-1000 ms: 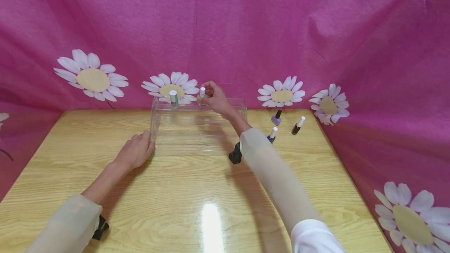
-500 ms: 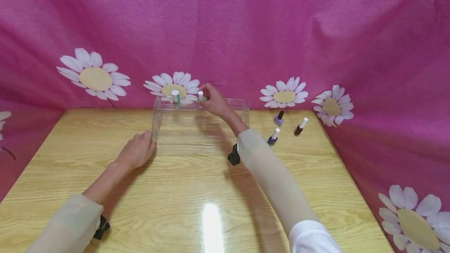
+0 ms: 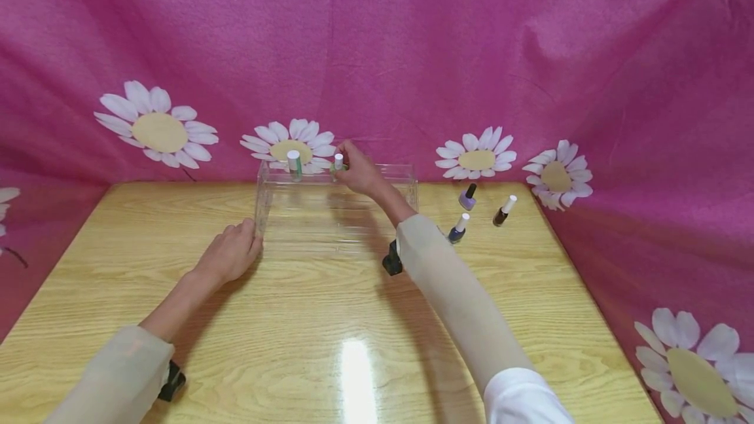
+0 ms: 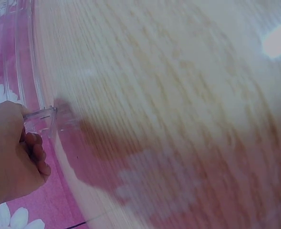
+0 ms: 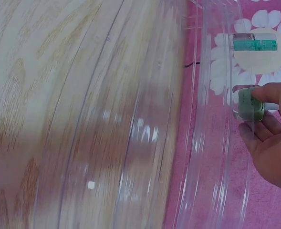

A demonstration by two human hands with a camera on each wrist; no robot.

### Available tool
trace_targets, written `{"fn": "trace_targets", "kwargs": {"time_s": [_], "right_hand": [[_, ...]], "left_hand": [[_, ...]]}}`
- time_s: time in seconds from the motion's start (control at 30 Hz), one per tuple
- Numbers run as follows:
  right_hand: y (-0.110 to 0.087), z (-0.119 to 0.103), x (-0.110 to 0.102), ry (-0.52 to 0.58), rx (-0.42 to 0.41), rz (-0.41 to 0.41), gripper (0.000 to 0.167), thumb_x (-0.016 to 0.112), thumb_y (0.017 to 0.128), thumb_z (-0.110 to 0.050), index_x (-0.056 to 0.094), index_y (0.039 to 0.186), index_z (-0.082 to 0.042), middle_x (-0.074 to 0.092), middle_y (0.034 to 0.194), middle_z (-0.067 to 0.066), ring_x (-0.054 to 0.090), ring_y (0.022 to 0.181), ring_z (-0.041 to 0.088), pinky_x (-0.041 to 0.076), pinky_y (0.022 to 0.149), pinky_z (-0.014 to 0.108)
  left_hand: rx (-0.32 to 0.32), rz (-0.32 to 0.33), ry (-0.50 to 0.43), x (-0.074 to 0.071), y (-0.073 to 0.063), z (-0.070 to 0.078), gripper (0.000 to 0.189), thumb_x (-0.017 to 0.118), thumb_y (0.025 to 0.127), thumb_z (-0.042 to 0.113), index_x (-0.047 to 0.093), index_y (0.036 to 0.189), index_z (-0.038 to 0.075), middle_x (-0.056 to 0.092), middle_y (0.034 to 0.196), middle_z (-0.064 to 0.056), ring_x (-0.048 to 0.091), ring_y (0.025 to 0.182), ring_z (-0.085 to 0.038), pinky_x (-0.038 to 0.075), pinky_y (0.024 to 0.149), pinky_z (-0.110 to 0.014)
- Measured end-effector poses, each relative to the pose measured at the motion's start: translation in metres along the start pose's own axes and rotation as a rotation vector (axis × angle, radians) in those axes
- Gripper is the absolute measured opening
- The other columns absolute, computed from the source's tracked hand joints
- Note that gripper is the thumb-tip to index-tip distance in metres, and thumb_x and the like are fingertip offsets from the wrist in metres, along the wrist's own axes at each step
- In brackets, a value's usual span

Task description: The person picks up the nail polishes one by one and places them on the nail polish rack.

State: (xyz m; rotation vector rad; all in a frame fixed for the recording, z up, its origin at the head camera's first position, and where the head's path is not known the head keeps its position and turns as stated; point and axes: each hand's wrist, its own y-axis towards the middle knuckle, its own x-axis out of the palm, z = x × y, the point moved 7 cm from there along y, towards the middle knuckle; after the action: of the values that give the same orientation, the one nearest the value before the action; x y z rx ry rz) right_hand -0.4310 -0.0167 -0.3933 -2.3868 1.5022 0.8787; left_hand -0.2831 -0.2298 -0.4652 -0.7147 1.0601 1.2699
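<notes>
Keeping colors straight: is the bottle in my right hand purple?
No, the right wrist view shows your right hand holding a green bottle.

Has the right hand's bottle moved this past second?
Yes: the green nail polish bottle has gone slightly down and left, closer to the teal bottle.

Shows clear, glossy plastic in the rack (image 3: pixel 318 214). Has shiny wood grain on the table (image 3: pixel 283 319), matt cloth (image 3: pixel 377 51) behind
</notes>
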Motion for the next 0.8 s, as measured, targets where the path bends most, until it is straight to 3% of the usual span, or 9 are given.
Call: {"fn": "trace_targets", "kwargs": {"time_s": [0.2,0.37,0.53,0.67,0.8], "right_hand": [[-0.002,0.001,-0.003,-0.017,0.013,-0.006,0.035,0.068,0.089,0.004,0.046,0.116,0.001,0.060,0.105,0.014,0.056,0.095,0.019,0.044,0.077,0.027],[-0.005,0.005,-0.007,0.050,0.026,-0.006,0.037,0.068,0.089,0.004,0.047,0.119,0.002,0.061,0.115,0.021,0.059,0.108,0.030,0.047,0.089,0.031],[-0.009,0.006,-0.019,0.119,-0.001,0.013,0.037,0.066,0.089,0.008,0.048,0.122,0.008,0.058,0.122,0.026,0.056,0.115,0.036,0.045,0.098,0.034],[-0.015,0.009,-0.031,0.103,0.011,0.018,0.040,0.068,0.091,0.003,0.049,0.125,0.006,0.056,0.124,0.024,0.054,0.118,0.036,0.044,0.100,0.038],[-0.022,0.013,-0.043,0.142,0.012,0.019,0.040,0.065,0.090,0.007,0.048,0.126,0.007,0.055,0.125,0.025,0.053,0.119,0.037,0.043,0.101,0.038]], "left_hand": [[0.000,-0.004,0.001,0.001,0.001,0.000,0.016,0.047,0.102,0.015,0.048,0.099,-0.001,0.058,0.083,-0.015,0.055,0.078,-0.036,0.043,0.066,-0.051],[-0.004,-0.009,0.007,0.002,0.001,-0.001,0.016,0.047,0.102,0.015,0.047,0.098,0.000,0.058,0.083,-0.014,0.055,0.078,-0.036,0.043,0.067,-0.050],[-0.005,-0.009,0.011,0.002,0.001,-0.002,0.015,0.047,0.102,0.015,0.047,0.098,0.000,0.057,0.082,-0.013,0.054,0.076,-0.035,0.043,0.066,-0.050],[-0.005,-0.012,0.016,0.001,0.001,-0.001,0.016,0.047,0.102,0.015,0.048,0.098,0.000,0.056,0.081,-0.013,0.054,0.076,-0.034,0.043,0.065,-0.049],[-0.008,-0.017,0.016,0.000,0.001,0.000,0.016,0.047,0.102,0.015,0.048,0.098,0.000,0.057,0.081,-0.013,0.055,0.076,-0.035,0.043,0.066,-0.050]]}}
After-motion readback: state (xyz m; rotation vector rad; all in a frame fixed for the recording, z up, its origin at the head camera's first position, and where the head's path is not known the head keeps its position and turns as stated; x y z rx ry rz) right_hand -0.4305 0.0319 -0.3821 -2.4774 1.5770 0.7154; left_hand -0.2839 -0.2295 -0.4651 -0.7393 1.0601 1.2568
